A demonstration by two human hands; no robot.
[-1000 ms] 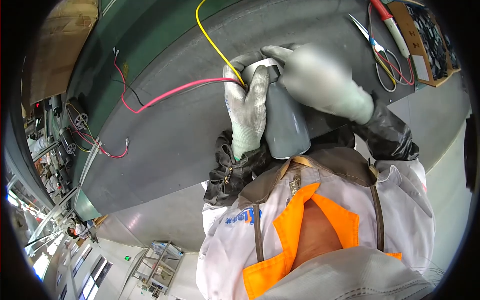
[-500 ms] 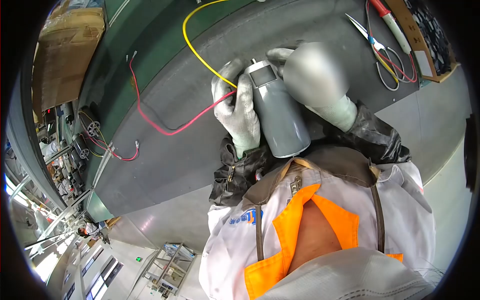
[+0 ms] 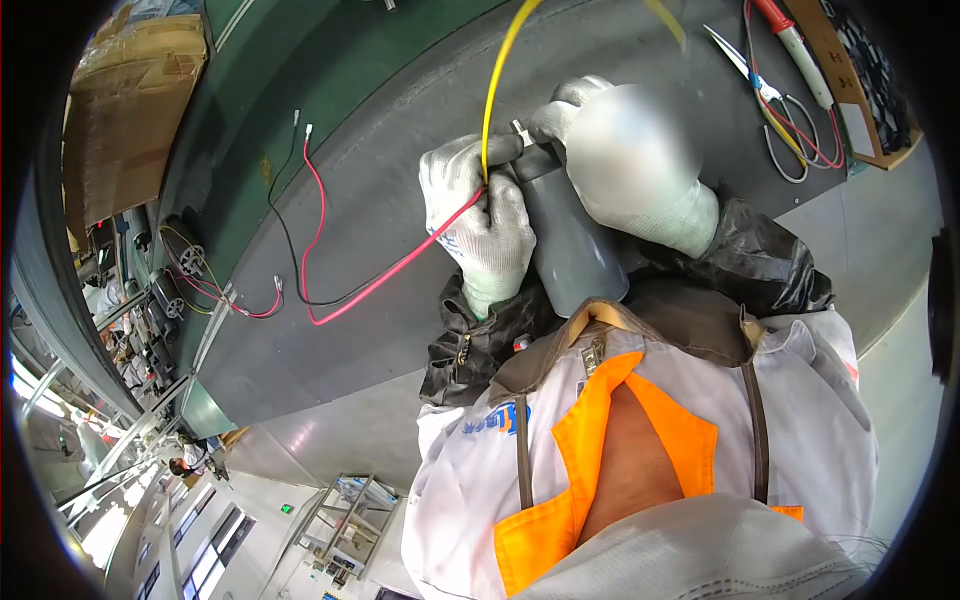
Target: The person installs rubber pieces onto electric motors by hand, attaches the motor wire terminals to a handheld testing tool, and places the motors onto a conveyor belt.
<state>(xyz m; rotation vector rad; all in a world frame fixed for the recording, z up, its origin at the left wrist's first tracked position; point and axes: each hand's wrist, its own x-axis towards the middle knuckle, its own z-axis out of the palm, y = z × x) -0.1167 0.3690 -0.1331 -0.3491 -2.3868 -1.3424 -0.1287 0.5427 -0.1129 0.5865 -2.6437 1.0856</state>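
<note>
Dark grey cylindrical housing [image 3: 578, 240], smooth, softly glossy, apparently painted metal; short stub shaft [image 3: 521, 132], bright bare metal; yellow wire [image 3: 493, 90] and red wire [image 3: 400, 265], smooth plastic insulation; left hand [image 3: 490, 245], pale grey glove, matt knitted cloth, slightly ribbed; right hand [image 3: 640, 165], similar glove, finish partly blurred; black sleeve covers [image 3: 765, 260], creased, glossy, leather-like; brown apron [image 3: 690, 308], smooth, low sheen; white jacket [image 3: 800, 420] with orange collar [image 3: 680, 440], matt woven cloth; dark grey surface [image 3: 390, 180], matt, faintly scuffed; scissors [image 3: 732, 52], polished metal blades; red-and-white tool handle [image 3: 805, 65], glossy plastic; brown carton [image 3: 135, 110], matt cardboard, shiny tape.
</note>
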